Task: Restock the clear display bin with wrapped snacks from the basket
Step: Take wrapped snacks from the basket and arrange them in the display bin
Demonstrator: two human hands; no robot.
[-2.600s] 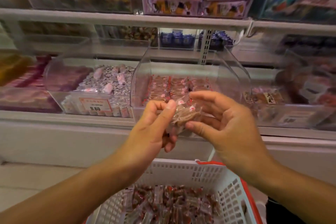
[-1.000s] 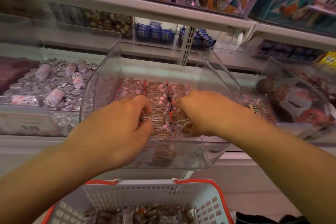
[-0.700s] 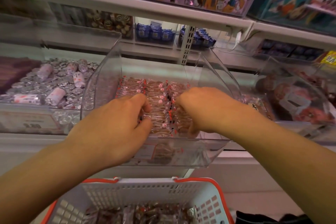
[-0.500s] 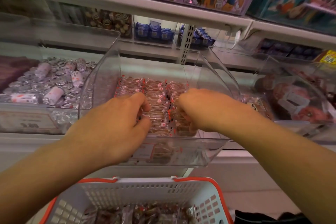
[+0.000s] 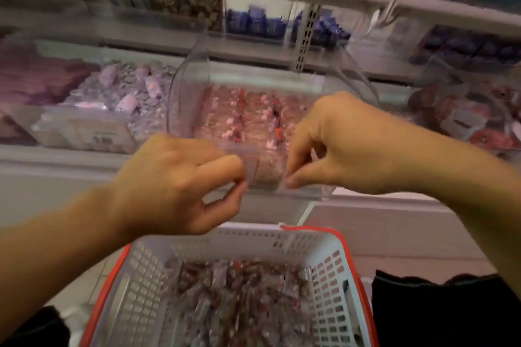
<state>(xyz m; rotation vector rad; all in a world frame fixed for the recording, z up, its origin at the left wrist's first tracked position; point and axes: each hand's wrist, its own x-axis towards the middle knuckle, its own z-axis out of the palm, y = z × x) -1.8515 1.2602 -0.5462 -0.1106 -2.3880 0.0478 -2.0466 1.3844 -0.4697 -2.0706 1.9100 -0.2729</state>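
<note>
The clear display bin [image 5: 358, 76] stands on the shelf with rows of red-and-clear wrapped snacks [image 5: 253, 118] in it. Both hands hover just in front of its front wall, above the basket. My left hand [image 5: 174, 186] has its fingers curled and its thumb tip against the forefinger. My right hand [image 5: 341, 146] is curled the same way, thumb pointing left. I see no wrapper in either hand, though the view is blurred. Below them the white basket with a red rim [image 5: 324, 251] holds a heap of the same wrapped snacks [image 5: 234, 298].
A neighbouring bin of silver and pink wrapped sweets [image 5: 121, 93] stands to the left, and another bin of reddish packets [image 5: 462, 113] to the right. Shelves with blue packets [image 5: 253, 22] run behind and above. Dark cloth [image 5: 439, 310] lies beside the basket.
Both hands have pulled back out of the bin, towards me and down, and now sit at its front wall. The view has tilted down, so more of the basket shows.
</note>
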